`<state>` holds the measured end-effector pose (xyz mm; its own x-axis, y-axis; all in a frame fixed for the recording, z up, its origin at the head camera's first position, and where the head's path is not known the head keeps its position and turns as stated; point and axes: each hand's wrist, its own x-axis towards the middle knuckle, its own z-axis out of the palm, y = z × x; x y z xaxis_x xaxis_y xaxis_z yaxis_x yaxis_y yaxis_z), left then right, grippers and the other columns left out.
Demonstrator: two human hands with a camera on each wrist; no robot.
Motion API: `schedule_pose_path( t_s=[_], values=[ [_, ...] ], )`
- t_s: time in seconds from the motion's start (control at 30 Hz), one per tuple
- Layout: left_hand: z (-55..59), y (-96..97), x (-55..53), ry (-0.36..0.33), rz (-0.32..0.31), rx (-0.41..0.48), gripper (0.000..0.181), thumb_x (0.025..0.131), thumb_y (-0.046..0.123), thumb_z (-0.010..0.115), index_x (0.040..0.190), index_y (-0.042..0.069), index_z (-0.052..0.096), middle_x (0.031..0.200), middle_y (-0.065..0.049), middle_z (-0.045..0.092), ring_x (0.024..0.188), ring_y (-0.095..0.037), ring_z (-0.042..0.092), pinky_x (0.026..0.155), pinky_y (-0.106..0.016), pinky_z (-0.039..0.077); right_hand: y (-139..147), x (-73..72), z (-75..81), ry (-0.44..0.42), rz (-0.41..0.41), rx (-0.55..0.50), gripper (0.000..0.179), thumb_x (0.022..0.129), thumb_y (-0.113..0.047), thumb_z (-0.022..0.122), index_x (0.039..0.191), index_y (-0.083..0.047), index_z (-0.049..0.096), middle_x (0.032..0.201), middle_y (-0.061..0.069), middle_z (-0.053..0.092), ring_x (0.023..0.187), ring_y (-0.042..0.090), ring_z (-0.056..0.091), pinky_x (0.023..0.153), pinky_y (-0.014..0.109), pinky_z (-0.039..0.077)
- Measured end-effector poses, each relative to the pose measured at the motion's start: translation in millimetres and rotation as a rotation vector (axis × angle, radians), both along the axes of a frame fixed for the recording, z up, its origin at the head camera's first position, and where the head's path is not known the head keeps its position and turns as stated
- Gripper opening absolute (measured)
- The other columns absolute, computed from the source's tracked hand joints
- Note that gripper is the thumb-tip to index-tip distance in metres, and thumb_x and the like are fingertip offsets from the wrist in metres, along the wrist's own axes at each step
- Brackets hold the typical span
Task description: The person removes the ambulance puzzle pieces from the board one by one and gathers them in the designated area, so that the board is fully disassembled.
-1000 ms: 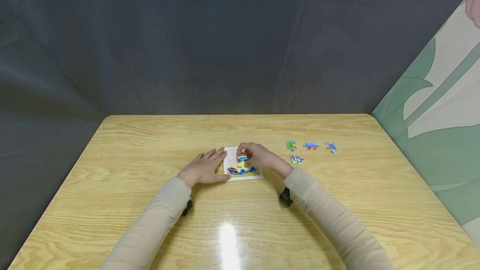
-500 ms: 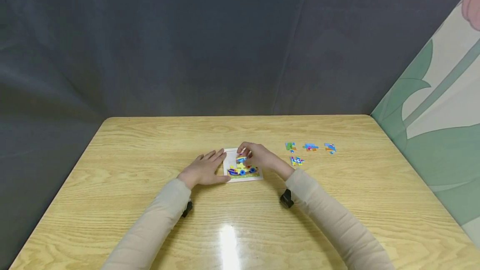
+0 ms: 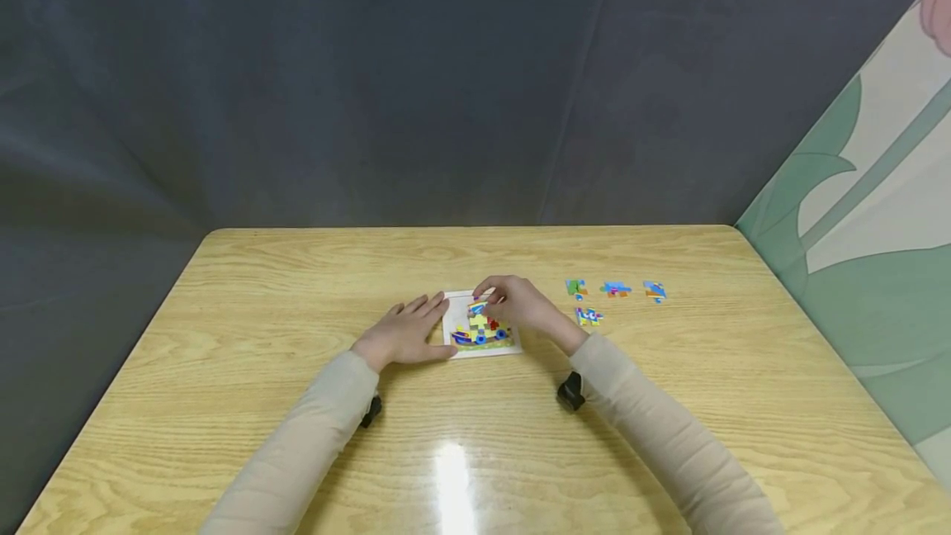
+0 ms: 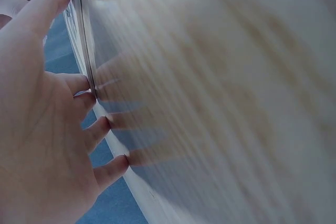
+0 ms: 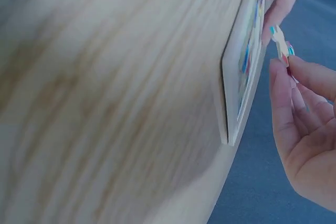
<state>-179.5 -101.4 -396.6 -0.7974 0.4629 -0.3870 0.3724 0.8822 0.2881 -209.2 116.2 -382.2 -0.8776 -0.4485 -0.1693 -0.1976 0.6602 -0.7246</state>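
Observation:
My right hand (image 3: 520, 304) pinches a jigsaw piece (image 3: 477, 309) between thumb and fingers. In the right wrist view, this thin piece (image 5: 281, 43) is held up off the white-framed puzzle board (image 5: 227, 98), its side edge turned to the camera. The board (image 3: 486, 355) lies flat, with joined pieces along its near part showing blue wheels, yellow and a bit of red; its upper left is bare white. My left hand (image 3: 404, 338) rests palm down with spread fingers, thumb and fingertips at the board's left edge. In the left wrist view, fingertips (image 4: 118, 163) touch the tabletop.
Several loose jigsaw pieces lie to the right of the board, among them a green one (image 3: 575, 288), a blue one (image 3: 616, 289) and one with eyes (image 3: 589, 317). The wooden table (image 3: 297, 271) meets a dark curtain (image 3: 371, 106) at its far edge.
My right hand has shifted slightly away and up, tilting the pinched piece, and more of the red area on the board shows beneath it. The left hand stays in place.

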Motion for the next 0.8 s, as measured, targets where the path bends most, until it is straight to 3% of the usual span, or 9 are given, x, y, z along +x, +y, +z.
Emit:
schedule_pose_path(
  t_s=[0.23,0.53,0.8],
  values=[
    [0.1,-0.2,-0.6,0.001,-0.002,-0.008,0.084,0.092,0.063,0.043,0.156,0.018,0.009,0.163,0.002,0.003,0.151,-0.026,0.008,0.122,-0.053,0.011,8.9,-0.4,7.5,-0.049,-0.015,-0.084,0.03,0.093,-0.003,0.058,0.123,0.001,0.062,0.096,0.019,0.069,0.08,0.018,0.069,0.075,0.031,0.059],
    [0.2,0.1,-0.1,0.0,-0.002,-0.016,0.085,0.092,0.063,0.043,0.155,0.018,0.009,0.163,0.003,0.001,0.151,-0.026,0.007,0.122,-0.053,0.01,27.7,-0.5,13.0,-0.058,-0.043,-0.142,0.03,0.096,-0.002,0.053,0.124,0.004,0.06,0.101,0.024,0.069,0.089,0.023,0.069,0.084,0.041,0.058],
    [-0.9,0.3,0.7,0.004,-0.009,-0.012,0.084,0.092,0.063,0.043,0.155,0.019,0.008,0.163,0.003,0.001,0.151,-0.026,0.007,0.122,-0.053,0.01,47.5,-1.2,17.3,-0.091,-0.098,-0.186,0.029,0.095,-0.003,0.054,0.121,0.009,0.059,0.103,0.026,0.068,0.09,0.029,0.07,0.085,0.045,0.057]
  ],
)
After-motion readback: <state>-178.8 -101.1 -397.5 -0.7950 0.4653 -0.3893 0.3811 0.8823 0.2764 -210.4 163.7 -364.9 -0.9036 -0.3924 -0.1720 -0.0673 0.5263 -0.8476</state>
